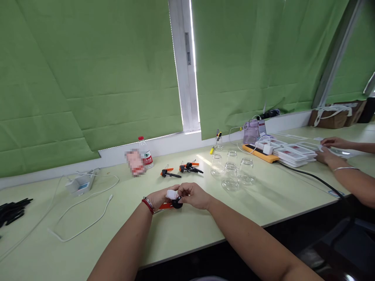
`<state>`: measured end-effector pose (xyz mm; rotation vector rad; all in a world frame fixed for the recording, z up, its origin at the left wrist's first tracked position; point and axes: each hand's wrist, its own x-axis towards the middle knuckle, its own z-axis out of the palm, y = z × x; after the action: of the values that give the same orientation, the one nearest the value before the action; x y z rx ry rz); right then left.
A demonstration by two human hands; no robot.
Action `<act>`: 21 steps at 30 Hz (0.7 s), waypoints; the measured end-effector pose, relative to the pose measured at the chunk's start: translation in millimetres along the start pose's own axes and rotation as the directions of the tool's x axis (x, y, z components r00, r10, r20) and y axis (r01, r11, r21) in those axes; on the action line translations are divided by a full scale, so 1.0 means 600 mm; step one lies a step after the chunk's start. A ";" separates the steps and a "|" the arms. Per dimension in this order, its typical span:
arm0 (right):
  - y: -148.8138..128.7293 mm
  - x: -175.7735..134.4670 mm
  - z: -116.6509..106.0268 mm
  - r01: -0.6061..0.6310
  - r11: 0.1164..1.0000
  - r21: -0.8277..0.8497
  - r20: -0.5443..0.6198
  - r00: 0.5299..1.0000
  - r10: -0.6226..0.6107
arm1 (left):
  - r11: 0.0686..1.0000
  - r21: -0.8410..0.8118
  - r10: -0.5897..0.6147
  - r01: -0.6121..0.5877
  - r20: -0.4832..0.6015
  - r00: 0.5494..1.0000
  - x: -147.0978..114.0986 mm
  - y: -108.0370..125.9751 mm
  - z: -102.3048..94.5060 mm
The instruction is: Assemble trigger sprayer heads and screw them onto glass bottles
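Observation:
Over the table's front part, my left hand (159, 197) is closed around a black cap (177, 203) with an orange lever (165, 205) and a thin tube below it. A small white piece (172, 194) shows between my hands; I cannot make out what it is. My right hand (195, 196) is closed, with fingertips gripping the cap's top right side. Just beyond my hands lie several similar black-and-orange caps, one (170, 173) apart on the left and others (190, 168) bunched together. To the right stand several open clear glass jars (230, 177).
A red-capped water bottle (148, 158) stands by the wall. White cables (88, 224) and a power strip (80, 183) lie left, with black sticks (14, 210) beyond. On the right are an orange power strip (260, 153), stacked white cards (295, 154) and another person's hands (329, 154).

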<state>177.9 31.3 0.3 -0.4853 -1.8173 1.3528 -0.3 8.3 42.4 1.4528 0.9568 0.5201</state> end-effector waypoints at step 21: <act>-0.002 0.000 0.002 0.004 1.000 -0.022 -0.008 1.000 -0.004 | 1.000 -0.009 0.017 -0.017 0.008 1.000 -0.003 0.004 0.006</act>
<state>177.1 29.9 1.3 -0.4974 -1.8268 1.3278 2.1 5.1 44.8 1.4554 0.9359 0.5302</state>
